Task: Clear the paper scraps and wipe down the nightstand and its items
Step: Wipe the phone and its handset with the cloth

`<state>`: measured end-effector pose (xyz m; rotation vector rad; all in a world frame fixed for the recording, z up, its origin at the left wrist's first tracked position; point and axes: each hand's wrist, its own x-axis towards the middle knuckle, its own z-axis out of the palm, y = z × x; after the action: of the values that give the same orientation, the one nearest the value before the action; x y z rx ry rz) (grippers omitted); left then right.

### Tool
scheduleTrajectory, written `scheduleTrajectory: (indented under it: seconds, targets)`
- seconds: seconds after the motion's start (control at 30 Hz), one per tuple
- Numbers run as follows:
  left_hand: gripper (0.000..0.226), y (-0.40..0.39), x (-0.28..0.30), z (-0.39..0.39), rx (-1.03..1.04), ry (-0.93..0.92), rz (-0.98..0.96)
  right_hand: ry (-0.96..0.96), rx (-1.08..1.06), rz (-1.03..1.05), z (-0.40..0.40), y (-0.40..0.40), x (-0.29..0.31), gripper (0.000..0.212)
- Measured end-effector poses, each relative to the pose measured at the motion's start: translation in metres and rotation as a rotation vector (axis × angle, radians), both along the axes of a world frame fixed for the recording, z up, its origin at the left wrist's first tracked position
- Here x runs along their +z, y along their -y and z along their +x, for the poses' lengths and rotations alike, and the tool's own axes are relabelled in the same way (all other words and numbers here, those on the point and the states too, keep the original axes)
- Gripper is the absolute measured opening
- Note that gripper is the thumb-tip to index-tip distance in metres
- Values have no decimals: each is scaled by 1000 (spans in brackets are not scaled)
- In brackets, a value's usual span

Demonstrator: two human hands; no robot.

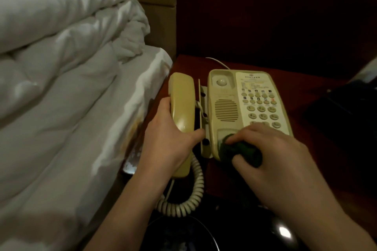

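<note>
Nightstand [318, 96], dark red wood, bearing cream telephone base [247, 112]. Coiled cord [191, 195] loops nearest the viewer. Right hand [271, 155]: fingers curled round dark green cloth [240, 152], pressing it into the base's lower cradle, keypad just beyond the fingertips. Left hand [171, 140]: fingers wrapped round handset [181, 112], lifted beside base. White bedding [61, 67] left of that hand.

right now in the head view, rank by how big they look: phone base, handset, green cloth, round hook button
1. phone base, clearly the largest
2. handset, long but narrower, partly covered by the left hand
3. green cloth, mostly hidden under the right hand, so its full size is unsure
4. round hook button, smallest
</note>
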<state>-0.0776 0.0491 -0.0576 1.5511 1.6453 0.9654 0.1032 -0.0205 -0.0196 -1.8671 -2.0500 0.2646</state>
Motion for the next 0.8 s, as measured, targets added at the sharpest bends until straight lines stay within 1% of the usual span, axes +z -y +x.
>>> scheduleTrajectory:
  seconds: [0.1, 0.17, 0.23, 0.3, 0.4, 0.5, 0.57, 0.63, 0.67, 0.73, 0.8]
  targets:
    - [79, -1, 0, 0, -3, -2, 0, 21, -59, 77, -11, -5, -7, 34]
    - [81, -1, 1, 1, -5, -10, -2, 42, -45, 96, -17, -9, -10, 33]
    - [82, -1, 1, 0, -6, -16, 0, 46, -19, 42, -14, -8, -3, 27]
    - [80, 0, 2, 0, -10, -26, 2, 9, 3, -38, -6, -3, 3, 20]
    - [78, 1, 3, 1, -14, -63, 13, -7, -20, 19, -5, -6, 2, 21]
    - [78, 1, 5, 3, -2, -100, 13, 84, -22, 53, -17, -14, -1, 24]
    - [76, 2, 5, 3, 4, -118, 22, 130, 40, 17, -16, -13, 0, 20]
    - [73, 3, 5, 4, -3, -130, 34, 130, 61, -28, -9, -11, 5, 16]
    - [72, 4, 5, 4, -9, -139, 44, 125, 65, -16, -6, -10, 5, 16]
    - [72, 5, 6, 3, -20, -167, 65, 141, 51, 12, -6, -11, 4, 22]
    - [68, 5, 7, 4, -31, -192, 87, 181, 50, 49, -13, -13, -1, 37]
